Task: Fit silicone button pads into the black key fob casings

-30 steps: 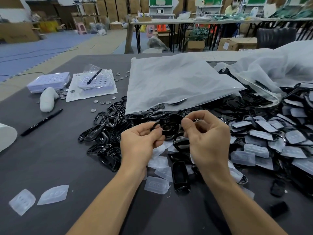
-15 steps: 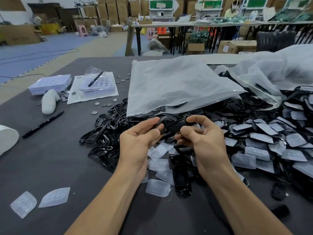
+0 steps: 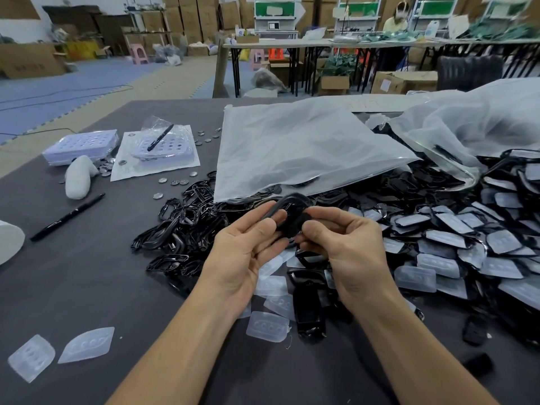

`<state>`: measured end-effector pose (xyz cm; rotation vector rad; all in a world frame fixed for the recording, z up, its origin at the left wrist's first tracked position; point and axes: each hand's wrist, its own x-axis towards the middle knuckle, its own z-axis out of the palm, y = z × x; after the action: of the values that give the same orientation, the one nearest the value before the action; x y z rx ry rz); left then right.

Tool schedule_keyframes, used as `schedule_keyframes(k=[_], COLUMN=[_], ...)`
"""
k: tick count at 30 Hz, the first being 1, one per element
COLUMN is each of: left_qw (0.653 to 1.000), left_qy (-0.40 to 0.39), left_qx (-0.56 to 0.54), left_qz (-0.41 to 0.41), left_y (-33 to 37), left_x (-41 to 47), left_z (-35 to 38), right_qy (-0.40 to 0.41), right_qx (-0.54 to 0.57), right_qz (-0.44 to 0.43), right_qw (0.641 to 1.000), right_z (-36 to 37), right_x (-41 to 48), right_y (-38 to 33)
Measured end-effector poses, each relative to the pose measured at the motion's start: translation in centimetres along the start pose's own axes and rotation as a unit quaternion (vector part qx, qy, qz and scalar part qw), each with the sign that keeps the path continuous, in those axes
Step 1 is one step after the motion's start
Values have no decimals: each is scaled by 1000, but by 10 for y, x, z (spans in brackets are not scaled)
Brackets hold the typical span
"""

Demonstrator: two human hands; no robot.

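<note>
Both hands are up over the middle of the bench point(image 3: 102, 287), pinching one black casing point(image 3: 293, 219) between them. The left hand point(image 3: 245, 252) has thumb and fingers on its left end, and the right hand point(image 3: 350, 247) curls round the other side. Can't tell if a pad's in it. Loose clear pads point(image 3: 267, 327) lie under the wrists toward the near edge. Black frames point(image 3: 187, 217) are heaped just left of the hands, and a big pile of padded casings point(image 3: 455, 238) runs to the right edge.

Pen point(image 3: 67, 216) left of casing pile point(image 3: 187, 220)
</note>
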<state>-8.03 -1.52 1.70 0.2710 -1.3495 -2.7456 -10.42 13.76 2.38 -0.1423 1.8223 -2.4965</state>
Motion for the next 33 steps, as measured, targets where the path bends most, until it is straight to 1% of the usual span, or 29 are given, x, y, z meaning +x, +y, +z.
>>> schedule_keyframes(k=[4,11,17,19,20,22,24,25,27,30,33], left_qw=[1000,996,974,964,964,975,985,986,988,995,996], left_qy=[3,43,74,75,68,28,-29,-43,-33,7,29], left_qx=[21,64,180,216,220,187,150,143,140,93,72], left_qz=[-6,34,116,133,133,115,86,73,53,29,36], left_y=[0,-3,-6,-7,-7,-7,-7,-7,-7,-7,-6], left_x=[-2,-4,-3,-3,-4,-6,-7,-7,-6,-6,-4], left_z=[1,5,0,0,0,1,-1,-1,-2,1,2], right_qy=[-9,-24,-60,-71,-63,-32,-8,-1,5,6,11], right_qx=[14,42,31,13,6,21,62,74,72,23,-22], right_qz=[-1,25,47,56,58,67,77,78,78,71,56], right_qw=[1000,999,997,996,996,997,995,994,994,997,998], right_z=[1,1,-1,-1,-1,-1,0,0,0,1,1], right_x=[0,0,0,-1,-1,1,2,2,1,0,0], right_y=[0,-1,-3,-5,-5,-5,-5,-5,-4,-4,-3])
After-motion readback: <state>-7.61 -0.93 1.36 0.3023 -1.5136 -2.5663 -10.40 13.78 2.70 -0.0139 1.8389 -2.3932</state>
